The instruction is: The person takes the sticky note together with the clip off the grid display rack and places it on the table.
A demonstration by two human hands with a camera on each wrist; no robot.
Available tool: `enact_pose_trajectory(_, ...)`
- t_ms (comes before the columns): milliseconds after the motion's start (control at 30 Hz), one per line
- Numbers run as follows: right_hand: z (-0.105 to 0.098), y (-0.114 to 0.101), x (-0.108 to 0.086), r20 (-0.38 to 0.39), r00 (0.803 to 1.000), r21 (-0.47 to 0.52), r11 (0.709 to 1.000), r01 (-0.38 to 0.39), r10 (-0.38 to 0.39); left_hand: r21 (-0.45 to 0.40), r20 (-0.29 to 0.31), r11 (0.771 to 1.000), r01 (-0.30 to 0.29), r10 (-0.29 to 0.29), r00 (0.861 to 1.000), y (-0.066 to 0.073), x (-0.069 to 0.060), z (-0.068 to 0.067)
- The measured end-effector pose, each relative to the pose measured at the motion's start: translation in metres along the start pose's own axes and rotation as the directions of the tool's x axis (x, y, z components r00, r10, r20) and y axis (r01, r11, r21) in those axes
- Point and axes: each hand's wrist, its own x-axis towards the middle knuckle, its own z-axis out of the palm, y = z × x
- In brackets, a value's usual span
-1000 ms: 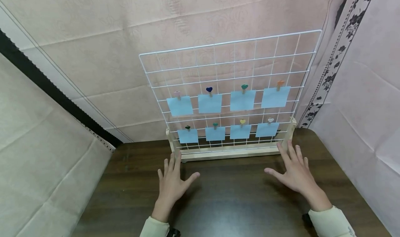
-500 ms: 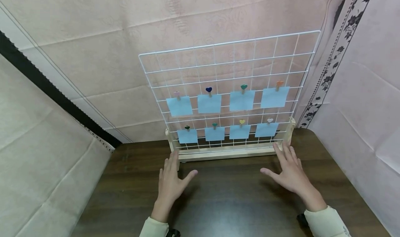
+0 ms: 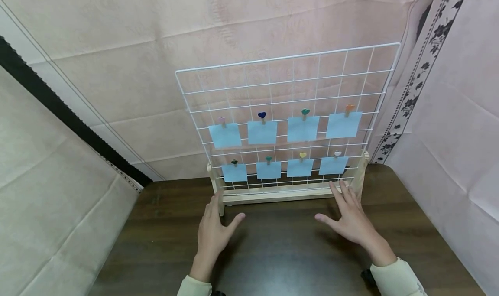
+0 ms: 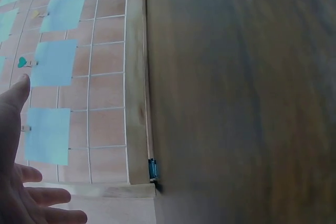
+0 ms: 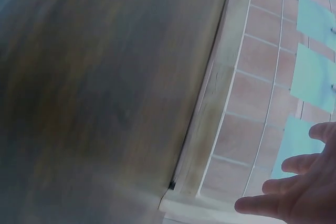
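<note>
A white wire grid stands upright in a pale wooden base. Light blue cards hang on it in two rows, an upper row and a lower row. Small heart-topped clips, such as a dark blue clip and an orange clip, pin them. My left hand is by the base's left end, fingers extended, thumb spread. My right hand spreads its fingers before the base's right end. Neither holds anything; whether fingertips touch the base, I cannot tell. Both wrist views show the hands beside the grid.
The dark wooden table lies under the base and both hands. Pale fabric hangs behind the grid, with more at the left and right sides. A black strip runs down the left fabric.
My right hand has drifted left along the front of the base. The left hand has barely shifted. The cards and clips keep their places on the grid.
</note>
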Motion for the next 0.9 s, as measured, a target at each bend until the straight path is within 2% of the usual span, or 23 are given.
enact_pose_trajectory(200,0.006,-0.004,0.003,0.013,1.000,0.016,1.000,0.001,-0.001,-0.020,0.019,0.999,0.044,-0.044,0.999,0.002,-0.002,-0.001)
enact_pose_trajectory(467,0.011,-0.010,0.005,0.020,1.000,0.035,0.999,0.010,-0.011,-0.042,0.053,0.997,0.070,-0.068,0.996,0.005,-0.004,-0.002)
enact_pose_trajectory(900,0.020,-0.020,0.009,0.052,0.998,0.085,0.996,0.027,-0.032,-0.081,0.016,0.996,0.035,-0.034,0.999,0.011,-0.005,-0.002)
